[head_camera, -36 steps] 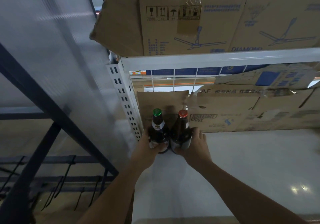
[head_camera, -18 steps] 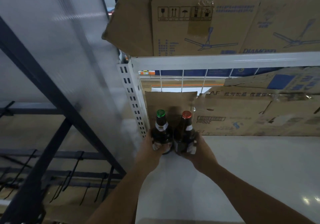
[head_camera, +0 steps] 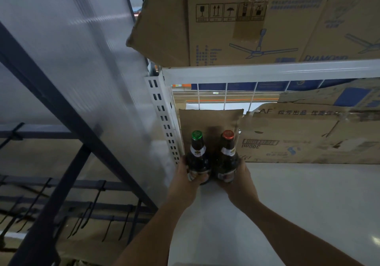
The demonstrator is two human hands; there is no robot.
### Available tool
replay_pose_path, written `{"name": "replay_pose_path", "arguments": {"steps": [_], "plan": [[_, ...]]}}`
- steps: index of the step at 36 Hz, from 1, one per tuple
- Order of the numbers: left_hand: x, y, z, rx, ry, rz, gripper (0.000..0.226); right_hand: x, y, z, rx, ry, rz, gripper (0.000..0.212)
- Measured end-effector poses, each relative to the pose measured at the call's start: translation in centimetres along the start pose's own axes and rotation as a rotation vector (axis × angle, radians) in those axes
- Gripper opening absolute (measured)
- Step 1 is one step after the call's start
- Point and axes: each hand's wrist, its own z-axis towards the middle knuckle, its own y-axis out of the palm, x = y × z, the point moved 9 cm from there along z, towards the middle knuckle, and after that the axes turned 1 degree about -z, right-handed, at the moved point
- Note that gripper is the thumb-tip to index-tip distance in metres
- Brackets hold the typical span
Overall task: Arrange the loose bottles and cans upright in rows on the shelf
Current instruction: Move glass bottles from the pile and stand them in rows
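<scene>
1. Head view, hands: you are gripping the green-cap bottle (head_camera: 197,158) with your left hand (head_camera: 183,182), thumb curling across its lower label. Your right hand (head_camera: 241,181) is wrapping round the red-cap bottle (head_camera: 226,159) in the same way. Most of your fingers are hiding behind the dark glass.
2. Head view, bottles: both are standing upright, side by side and touching or nearly so, the green-cap one on the left. They are sitting at the back left corner of the white shelf (head_camera: 298,208), just beside the slotted post (head_camera: 162,121).
3. Your hands are covering both bases, so you cannot tell whether they are resting on the shelf or hanging just above it. The neck labels are reading as pale bands only, and their print is too blurred to make out.
4. Head view, behind: brown cardboard (head_camera: 287,138) is leaning along the back of the shelf, running off the right edge. Its printing is showing upside down and smeared.
5. Head view, above: a box (head_camera: 236,29) with a fan drawing is sitting on the beam (head_camera: 267,71) overhead. The picture's top edge is cutting it off.
6. Head view, left: a dark frame (head_camera: 61,111) is crossing a hazy panel (head_camera: 72,45), which is motion-blurred. The lower rails are fading into shadow.
</scene>
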Motion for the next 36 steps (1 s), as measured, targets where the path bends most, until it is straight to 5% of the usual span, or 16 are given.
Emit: {"name": "replay_pose_path", "arguments": {"steps": [4, 26, 31, 36], "plan": [[-0.1, -0.3, 0.2, -0.004, 0.003, 0.016, 0.062, -0.3, 0.5, -1.0, 0.128, 0.081, -0.001, 0.069], [-1.4, -0.3, 0.6, -0.021, 0.014, -0.026, 0.063, -0.9, 0.4, -1.7, 0.109, 0.134, -0.039, 0.068], [-2.0, -0.1, 1.5, -0.007, 0.048, -0.061, 0.07, 1.0, 1.4, 0.0, 0.021, 0.147, 0.002, 0.105], [-2.0, 0.2, 1.7, -0.068, 0.067, -0.058, 0.068, -1.5, -0.6, -2.3, -0.032, 0.143, -0.087, 0.097]]}}
